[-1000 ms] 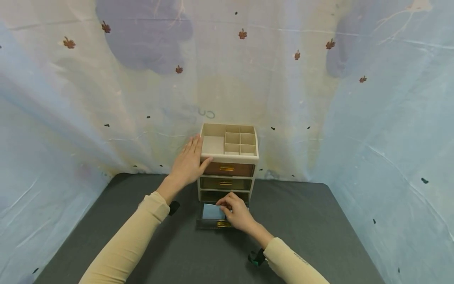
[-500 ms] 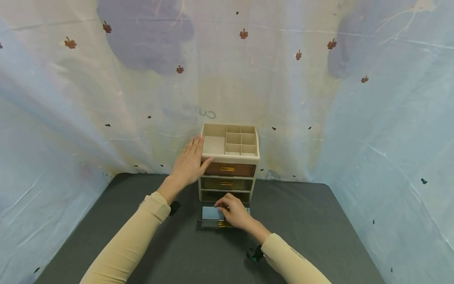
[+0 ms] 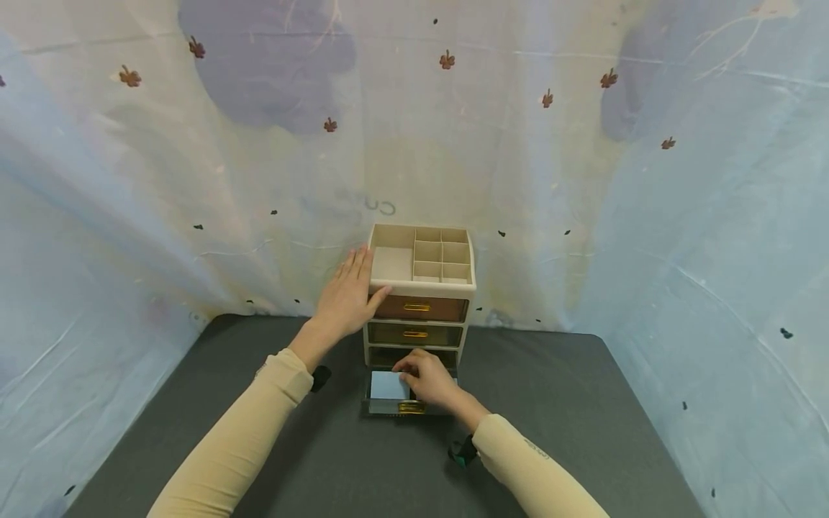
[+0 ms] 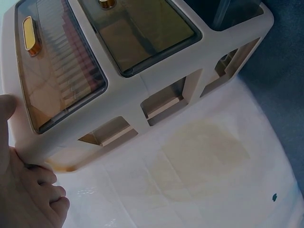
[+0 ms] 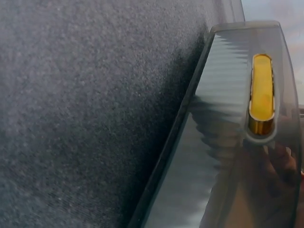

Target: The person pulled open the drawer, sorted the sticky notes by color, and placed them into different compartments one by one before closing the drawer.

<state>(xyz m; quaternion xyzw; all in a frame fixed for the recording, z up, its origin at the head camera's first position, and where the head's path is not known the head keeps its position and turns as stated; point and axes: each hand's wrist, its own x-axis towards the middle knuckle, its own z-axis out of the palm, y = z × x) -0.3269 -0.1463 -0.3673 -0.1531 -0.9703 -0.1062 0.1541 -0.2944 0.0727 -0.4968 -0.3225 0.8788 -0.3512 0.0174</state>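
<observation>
A cream desktop drawer organizer (image 3: 421,286) stands on the dark table. My left hand (image 3: 346,298) rests along its upper left side, fingers straight and thumb across the front edge. In the left wrist view, that hand (image 4: 35,194) touches the organizer's top corner. The lowest drawer (image 3: 383,407), clear grey with a gold handle (image 5: 262,90), is pulled out. Flat light-blue paper (image 3: 388,386) lies inside it. Over the drawer, my right hand (image 3: 427,378) bends its fingers, thumb and index tips right at the paper's edge; I cannot tell if they pinch it.
Two upper drawers, one brownish (image 3: 424,315) and one olive (image 3: 388,334), are shut. Divided compartments (image 3: 427,252) form the organizer's top. A patterned cloth (image 3: 518,165) hangs behind and at both sides of the dark table (image 3: 550,417).
The right wrist and forearm have shifted slightly left, while the fingers stay over the paper, thumb now nearer the index finger. The left hand holds its place on the organizer.
</observation>
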